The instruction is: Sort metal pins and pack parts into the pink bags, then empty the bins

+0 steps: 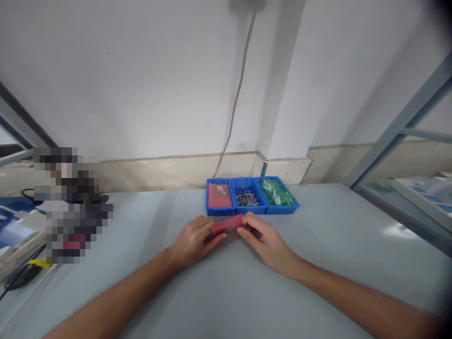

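A small red, slightly see-through plastic bag point(229, 224) is stretched between my two hands, just above the table. My left hand point(196, 239) is closed on its left end, thumb along the lower side. With thumb and fingers, my right hand point(265, 241) pinches the right end. Right behind the hands stand three blue bins side by side. The left bin point(220, 212) holds red bags, the middle bin point(251, 211) many small metal pins or screws, and the right bin point(282, 209) green packets with pale labels. What lies inside the held bag cannot be made out.
The grey table point(226, 296) ends at a white wall point(158, 84), where a cable point(240, 87) hangs down. Metal frames point(399, 125) rise at both sides. On the left are a blurred-out area, papers and a black computer mouse point(23, 277).
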`<state>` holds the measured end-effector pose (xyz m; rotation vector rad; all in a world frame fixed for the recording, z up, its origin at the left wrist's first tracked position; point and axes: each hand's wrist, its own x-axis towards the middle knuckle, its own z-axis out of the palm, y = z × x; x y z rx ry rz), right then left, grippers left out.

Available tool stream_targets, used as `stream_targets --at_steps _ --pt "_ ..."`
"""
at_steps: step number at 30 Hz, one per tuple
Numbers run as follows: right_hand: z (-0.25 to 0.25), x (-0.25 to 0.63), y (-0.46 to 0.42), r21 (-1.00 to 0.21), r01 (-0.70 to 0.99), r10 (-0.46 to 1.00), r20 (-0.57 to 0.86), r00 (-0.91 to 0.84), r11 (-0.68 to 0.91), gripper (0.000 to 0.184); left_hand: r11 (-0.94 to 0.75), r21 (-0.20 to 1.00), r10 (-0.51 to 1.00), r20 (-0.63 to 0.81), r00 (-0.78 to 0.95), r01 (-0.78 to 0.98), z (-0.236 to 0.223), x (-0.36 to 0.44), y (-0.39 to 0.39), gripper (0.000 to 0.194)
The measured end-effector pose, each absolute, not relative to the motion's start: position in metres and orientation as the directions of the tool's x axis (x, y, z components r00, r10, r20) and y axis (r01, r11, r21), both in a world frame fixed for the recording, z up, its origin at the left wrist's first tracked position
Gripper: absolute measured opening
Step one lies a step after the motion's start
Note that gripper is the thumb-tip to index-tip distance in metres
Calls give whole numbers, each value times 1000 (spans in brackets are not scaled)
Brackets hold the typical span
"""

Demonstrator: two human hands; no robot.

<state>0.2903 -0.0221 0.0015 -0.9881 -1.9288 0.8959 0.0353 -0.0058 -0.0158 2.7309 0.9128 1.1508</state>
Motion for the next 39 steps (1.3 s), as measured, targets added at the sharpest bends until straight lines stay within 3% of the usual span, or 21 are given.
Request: stream_targets --at_steps 1,4,6,12,15,20,24,31,34,39 --pt "2 290 -20 -868 280 880 296 -372 411 27 -818 276 545 654 525 505 -16 35 -6 18" --pt "6 288 -14 -951 166 935 207 -289 262 28 -803 358 568 704 426 477 -18 35 -7 46" --pt "10 286 -12 -977 106 958 153 -243 183 27 -821 378 547 733 404 427 -18 35 -7 52" --pt "13 275 -20 -990 28 962 130 -240 141 28 -865 252 473 697 539 434 -12 32 -9 55" --pt "6 273 -28 -970 85 954 206 -217 229 27 -867 210 450 721 527 452 -12 32 -11 50" --pt "-4 275 -37 -957 84 944 254 -209 277 44 -864 182 440 728 526 470 -12 33 -12 39" --pt "-6 278 -38 -934 159 926 273 -261 320 17 -863 168 421 759 496 477 -8 35 -12 30" --pt "0 280 -36 -892 248 904 300 -303 379 11 -824 288 506 761 407 487 -7 37 -11 12" --pt "0 279 -35 -897 230 907 308 -286 377 20 -817 336 533 749 394 468 -7 37 -10 9" --pt "-6 278 -32 -964 76 943 230 -242 255 20 -826 327 524 747 409 460 -4 35 -12 4"
